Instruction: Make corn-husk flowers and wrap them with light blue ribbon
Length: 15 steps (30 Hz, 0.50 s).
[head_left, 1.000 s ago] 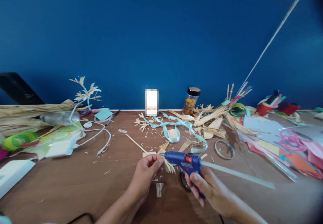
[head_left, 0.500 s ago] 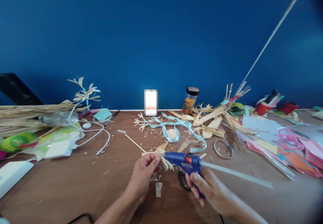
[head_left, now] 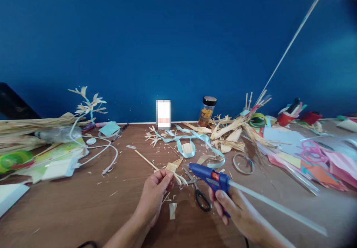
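Between thumb and fingers, my left hand (head_left: 157,188) pinches a pale corn husk piece (head_left: 173,168) with a fringed end; a thin wooden stick (head_left: 145,159) reaches out to the upper left of that hand. My right hand (head_left: 227,203) grips a blue hot glue gun (head_left: 209,175), its nozzle pointing left and apart from the husk. A long translucent glue stick (head_left: 279,205) sticks out of the gun's back. Scissors (head_left: 203,199) with black handles lie on the table between my hands. Beneath, a small husk scrap (head_left: 173,210) lies near the front.
Light blue ribbon (head_left: 187,152), a tape ring (head_left: 243,164) and a jar with a black lid (head_left: 208,111) are behind my hands. Dried husks (head_left: 230,132) and coloured paper (head_left: 287,140) lie to the right. A white cable (head_left: 114,155) and a plastic bottle (head_left: 60,133) are left.
The glue gun has drawn back to the right, away from the husk, with its rear tilted lower. More of the scissors shows. My left hand keeps its pinch; the whole view has shifted slightly.
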Each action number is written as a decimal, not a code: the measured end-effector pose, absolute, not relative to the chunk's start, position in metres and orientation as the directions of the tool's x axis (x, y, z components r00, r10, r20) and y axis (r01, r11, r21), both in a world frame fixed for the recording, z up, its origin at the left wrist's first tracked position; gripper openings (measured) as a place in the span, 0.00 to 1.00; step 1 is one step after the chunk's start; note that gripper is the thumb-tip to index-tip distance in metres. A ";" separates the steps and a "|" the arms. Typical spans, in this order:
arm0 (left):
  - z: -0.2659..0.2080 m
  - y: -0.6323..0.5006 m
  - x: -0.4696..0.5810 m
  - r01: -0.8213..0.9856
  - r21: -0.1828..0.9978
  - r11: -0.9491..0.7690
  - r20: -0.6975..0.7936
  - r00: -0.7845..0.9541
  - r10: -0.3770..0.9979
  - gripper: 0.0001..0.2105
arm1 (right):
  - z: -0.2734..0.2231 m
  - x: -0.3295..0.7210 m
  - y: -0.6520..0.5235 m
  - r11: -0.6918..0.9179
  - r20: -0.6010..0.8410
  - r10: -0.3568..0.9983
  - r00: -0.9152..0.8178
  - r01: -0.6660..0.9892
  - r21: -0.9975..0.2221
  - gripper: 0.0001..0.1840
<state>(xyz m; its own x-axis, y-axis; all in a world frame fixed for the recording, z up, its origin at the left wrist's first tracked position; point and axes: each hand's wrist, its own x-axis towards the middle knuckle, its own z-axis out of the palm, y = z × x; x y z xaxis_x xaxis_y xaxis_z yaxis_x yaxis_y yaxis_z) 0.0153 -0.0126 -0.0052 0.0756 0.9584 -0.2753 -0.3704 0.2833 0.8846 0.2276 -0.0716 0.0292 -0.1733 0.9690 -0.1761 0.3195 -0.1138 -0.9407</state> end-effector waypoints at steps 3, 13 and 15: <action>-0.004 -0.014 0.016 -0.354 0.892 0.282 -0.268 0.088 0.959 0.09 | 0.032 0.232 -0.076 -0.117 -0.169 0.978 -0.125 0.340 -0.933 0.23; -0.008 -0.014 0.014 -0.350 0.893 0.284 -0.265 0.102 0.959 0.09 | 0.027 0.213 -0.071 -0.140 -0.193 0.946 -0.259 0.209 -0.968 0.20; -0.007 -0.014 0.015 -0.346 0.895 0.281 -0.264 0.096 0.960 0.09 | 0.024 0.214 -0.069 -0.140 -0.200 0.946 -0.254 0.235 -0.962 0.20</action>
<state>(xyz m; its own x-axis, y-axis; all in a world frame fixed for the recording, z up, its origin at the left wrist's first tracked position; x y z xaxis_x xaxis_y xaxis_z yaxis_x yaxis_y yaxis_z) 0.0145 -0.0142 -0.0069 0.0962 0.9596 -0.2645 -0.3459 0.2814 0.8951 0.2137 -0.0693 0.0244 -0.2539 0.9463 -0.2002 0.2352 -0.1403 -0.9618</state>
